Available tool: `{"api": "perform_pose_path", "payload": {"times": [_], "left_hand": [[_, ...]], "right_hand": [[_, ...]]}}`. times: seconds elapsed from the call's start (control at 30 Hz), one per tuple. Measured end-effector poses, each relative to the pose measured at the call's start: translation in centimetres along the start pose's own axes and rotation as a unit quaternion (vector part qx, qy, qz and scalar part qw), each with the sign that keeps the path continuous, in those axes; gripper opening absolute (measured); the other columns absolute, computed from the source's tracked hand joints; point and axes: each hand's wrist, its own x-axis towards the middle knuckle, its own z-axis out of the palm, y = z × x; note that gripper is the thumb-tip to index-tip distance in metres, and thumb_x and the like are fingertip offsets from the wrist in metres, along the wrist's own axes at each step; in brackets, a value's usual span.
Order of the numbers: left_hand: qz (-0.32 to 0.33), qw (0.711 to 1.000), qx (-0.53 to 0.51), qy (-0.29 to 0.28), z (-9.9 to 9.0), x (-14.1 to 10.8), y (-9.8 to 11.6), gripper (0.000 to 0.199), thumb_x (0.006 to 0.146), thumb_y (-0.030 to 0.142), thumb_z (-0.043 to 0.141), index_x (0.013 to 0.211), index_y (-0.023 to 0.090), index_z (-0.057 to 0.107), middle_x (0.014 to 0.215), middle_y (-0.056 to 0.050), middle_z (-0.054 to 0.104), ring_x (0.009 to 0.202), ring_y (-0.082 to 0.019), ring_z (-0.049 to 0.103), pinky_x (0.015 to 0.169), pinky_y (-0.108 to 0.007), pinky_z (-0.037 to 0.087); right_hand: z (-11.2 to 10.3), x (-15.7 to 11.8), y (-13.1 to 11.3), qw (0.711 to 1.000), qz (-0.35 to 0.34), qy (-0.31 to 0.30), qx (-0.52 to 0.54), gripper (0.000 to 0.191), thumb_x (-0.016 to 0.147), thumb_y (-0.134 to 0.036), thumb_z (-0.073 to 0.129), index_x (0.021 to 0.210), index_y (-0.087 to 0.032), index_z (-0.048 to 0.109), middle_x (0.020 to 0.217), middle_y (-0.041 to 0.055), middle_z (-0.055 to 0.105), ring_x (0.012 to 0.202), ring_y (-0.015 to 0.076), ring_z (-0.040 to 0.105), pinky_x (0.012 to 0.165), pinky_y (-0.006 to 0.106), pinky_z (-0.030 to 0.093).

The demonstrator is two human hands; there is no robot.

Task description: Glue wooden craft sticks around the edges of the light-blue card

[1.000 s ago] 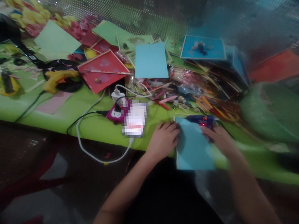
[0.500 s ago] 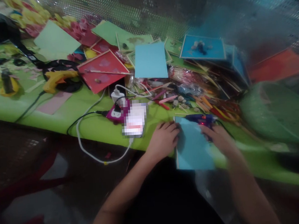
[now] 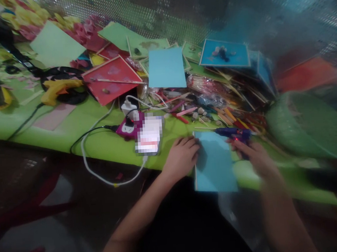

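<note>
A blue card point(image 3: 215, 165) lies at the table's front edge, its lower end jutting past it. A thin pale strip runs along its left side. My left hand point(image 3: 181, 155) is closed on that left side, fingertips pressed on the strip; the thumb is hidden. My right hand point(image 3: 254, 153) grips a dark blue glue gun point(image 3: 236, 132) with a small red light. Its nozzle points left, over the card's top edge.
Left of my hands lie a lit phone point(image 3: 149, 134), a purple power strip point(image 3: 125, 130) and loose cables. Behind are a light blue sheet point(image 3: 166, 67), a red framed card point(image 3: 112, 78) and craft sticks. A yellow glue gun point(image 3: 60, 90) lies left, a green rounded object point(image 3: 305, 127) right.
My right hand and the glue gun have moved right, so the nozzle is farther from the card's left side. The left hand keeps its place on the card; the view has shifted slightly.
</note>
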Motion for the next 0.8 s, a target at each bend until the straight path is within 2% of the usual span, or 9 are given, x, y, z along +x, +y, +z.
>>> {"api": "perform_pose_path", "payload": {"times": [0.17, 0.33, 0.53, 0.7, 0.8], "left_hand": [[-0.001, 1.0, 0.001, 0.006, 0.0, 0.0, 0.0, 0.023, 0.1, 0.022, 0.056, 0.118, 0.02, 0.071, 0.142, -0.005, 0.067, 0.136, -0.024, 0.057, 0.116, -0.045, 0.042], [0.002, 1.0, -0.001, 0.001, -0.1, 0.0, 0.0, 0.023, 0.1, 0.023, 0.057, 0.119, 0.02, 0.069, 0.142, -0.005, 0.067, 0.138, -0.025, 0.055, 0.115, -0.045, 0.042], [0.003, 1.0, 0.001, 0.009, 0.1, -0.1, 0.0, 0.021, 0.1, 0.023, 0.058, 0.118, 0.021, 0.069, 0.14, -0.004, 0.068, 0.137, -0.024, 0.056, 0.115, -0.045, 0.042], [0.004, 1.0, -0.001, 0.011, 0.2, 0.0, -0.1, 0.022, 0.099, 0.024, 0.06, 0.119, 0.021, 0.069, 0.139, -0.004, 0.068, 0.135, -0.024, 0.056, 0.115, -0.044, 0.042], [0.006, 1.0, 0.002, 0.014, 0.2, 0.0, -0.1, 0.022, 0.099, 0.023, 0.06, 0.118, 0.02, 0.069, 0.139, -0.004, 0.068, 0.135, -0.025, 0.057, 0.115, -0.044, 0.042]], "right_hand": [[-0.1, 0.1, 0.3, 0.998, 0.012, -0.007, -0.057, 0.052, 0.073, -0.072, 0.071, 0.076, -0.02, 0.072, 0.057, 0.0015, 0.054, 0.062, 0.0195, 0.053, 0.06, 0.033, 0.04], [-0.1, 0.3, 0.6, 0.993, 0.006, -0.006, -0.117, 0.05, 0.078, -0.071, 0.066, 0.067, -0.022, 0.065, 0.053, 0.001, 0.053, 0.061, 0.0208, 0.055, 0.061, 0.034, 0.041], [0.0, 0.7, 1.1, 0.988, 0.02, -0.007, -0.156, 0.051, 0.078, -0.072, 0.063, 0.068, -0.022, 0.065, 0.052, 0.0002, 0.055, 0.054, 0.0181, 0.052, 0.059, 0.034, 0.039], [-0.2, 0.8, 1.4, 0.985, 0.018, -0.003, -0.172, 0.049, 0.08, -0.068, 0.061, 0.06, -0.023, 0.061, 0.049, 0.0004, 0.055, 0.051, 0.0169, 0.05, 0.059, 0.035, 0.038], [0.2, 0.8, 1.2, 0.985, 0.02, -0.008, -0.172, 0.049, 0.079, -0.069, 0.061, 0.065, -0.022, 0.064, 0.05, -0.0001, 0.056, 0.051, 0.0166, 0.051, 0.058, 0.034, 0.038]]}}
